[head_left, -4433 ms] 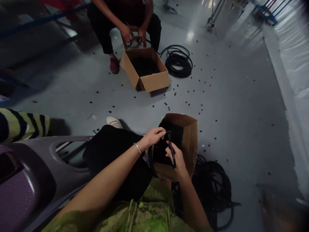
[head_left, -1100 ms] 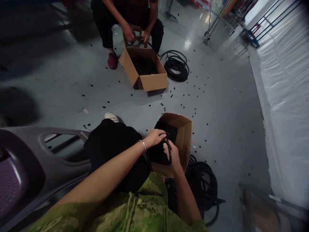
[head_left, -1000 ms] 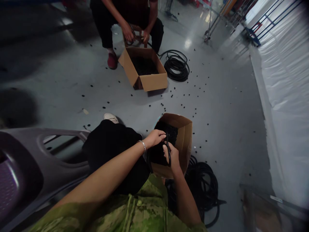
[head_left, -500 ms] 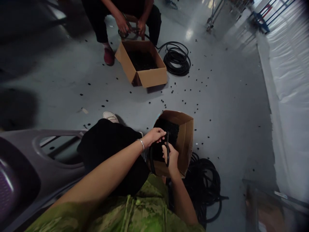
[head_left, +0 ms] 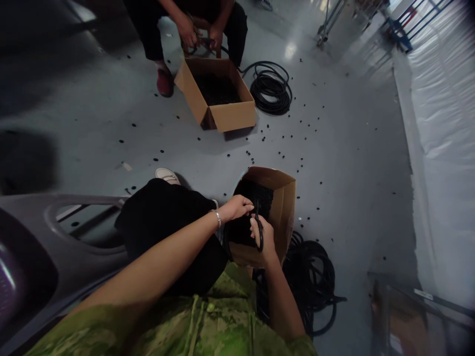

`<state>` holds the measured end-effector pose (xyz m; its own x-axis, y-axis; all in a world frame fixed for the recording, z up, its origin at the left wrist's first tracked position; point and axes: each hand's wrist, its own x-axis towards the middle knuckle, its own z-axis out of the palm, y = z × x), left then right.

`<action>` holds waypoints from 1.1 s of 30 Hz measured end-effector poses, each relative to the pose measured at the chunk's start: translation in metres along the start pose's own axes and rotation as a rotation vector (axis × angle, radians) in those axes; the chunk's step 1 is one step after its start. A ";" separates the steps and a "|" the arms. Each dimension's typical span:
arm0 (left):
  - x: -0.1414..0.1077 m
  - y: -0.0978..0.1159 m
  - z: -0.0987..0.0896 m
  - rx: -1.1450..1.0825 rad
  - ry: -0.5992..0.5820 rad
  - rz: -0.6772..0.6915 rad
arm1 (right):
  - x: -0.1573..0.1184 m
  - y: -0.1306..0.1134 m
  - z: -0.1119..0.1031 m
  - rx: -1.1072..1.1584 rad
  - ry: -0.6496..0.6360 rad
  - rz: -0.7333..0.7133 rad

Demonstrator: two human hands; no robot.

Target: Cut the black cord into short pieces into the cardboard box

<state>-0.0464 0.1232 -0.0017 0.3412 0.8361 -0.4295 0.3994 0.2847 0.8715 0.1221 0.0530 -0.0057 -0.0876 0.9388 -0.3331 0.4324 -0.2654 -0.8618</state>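
Note:
My left hand [head_left: 239,207] is closed in a pinch over the near cardboard box [head_left: 285,202]. A black hose [head_left: 226,243] curves up the box's left side beneath my left wrist; its end in my fingertips barely shows against the dark contents. Close by on the right, my right hand [head_left: 266,236] is wrapped round the dark handles of a pair of scissors [head_left: 260,233]. The blades point away from me, beside my left fingertips. Many small black pieces [head_left: 261,194] fill part of the box.
Coiled black hose [head_left: 315,269] lies right of my box. Opposite, a seated person's hands [head_left: 189,34] work above another cardboard box [head_left: 233,116], with a hose coil [head_left: 272,91] beside it. Small black bits dot the floor [head_left: 345,163]. A grey plastic chair [head_left: 89,198] stands at left.
The scissors and my right hand have turned slightly, and the blades look less upright. My left fingertips have dipped a little. The whole view has shifted slightly.

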 end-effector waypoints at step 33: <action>-0.004 0.015 0.002 -0.026 0.004 -0.071 | 0.010 0.008 -0.008 -0.106 -0.030 -0.101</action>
<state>-0.0403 0.1231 0.0131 0.3093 0.8151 -0.4897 0.4006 0.3554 0.8445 0.1323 0.0622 -0.0129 -0.1620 0.9520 -0.2597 0.5124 -0.1437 -0.8466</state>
